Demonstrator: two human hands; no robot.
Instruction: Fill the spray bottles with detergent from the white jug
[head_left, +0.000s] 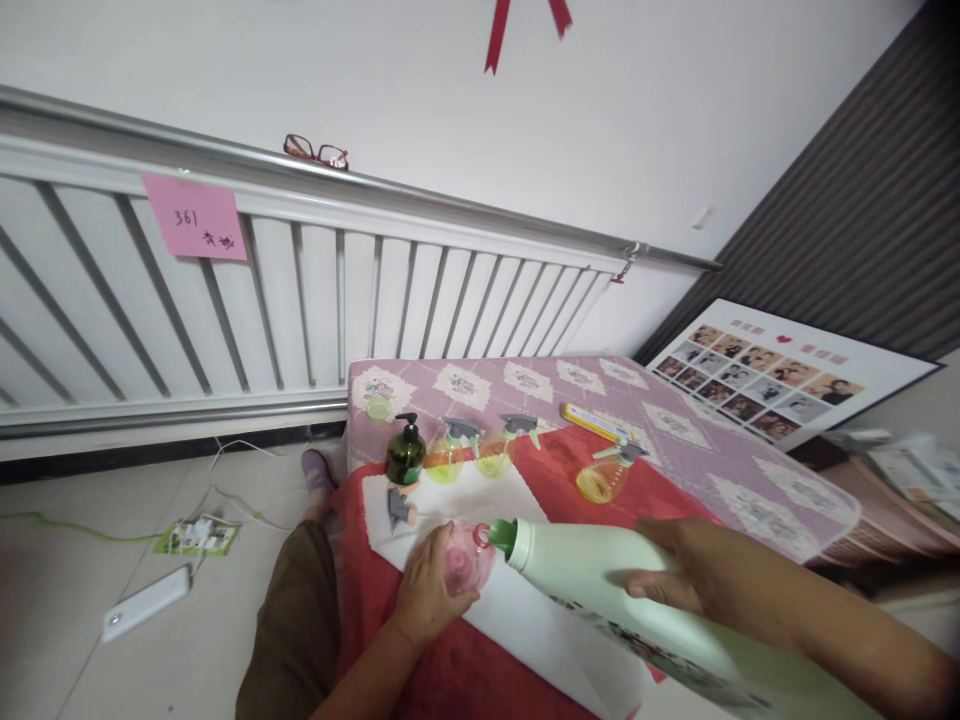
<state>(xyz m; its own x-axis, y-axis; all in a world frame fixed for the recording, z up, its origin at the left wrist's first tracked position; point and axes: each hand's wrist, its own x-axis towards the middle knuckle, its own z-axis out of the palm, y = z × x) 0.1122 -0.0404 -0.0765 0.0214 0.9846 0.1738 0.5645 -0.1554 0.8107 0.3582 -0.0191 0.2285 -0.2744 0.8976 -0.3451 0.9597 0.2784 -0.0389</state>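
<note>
My left hand (429,592) is wrapped round a clear pink bottle (471,560) with an open neck, tilted over a white sheet (517,600). My right hand (679,575) grips a large pale green jug (592,560) tipped sideways, its green spout at the pink bottle's mouth. Whether liquid is flowing cannot be made out. A loose grey spray head (400,508) lies beside my left hand. Behind are a dark green pump bottle (406,452) and spray bottles with yellow liquid, two near it (448,455) (496,452) and one farther right (602,478).
A red cloth (559,462) and a flowered cover (480,385) lie over the table. A yellow box (596,422) and a green lid (379,408) rest there. Behind stands a white radiator (322,300). A power strip (196,537) is on the floor at left.
</note>
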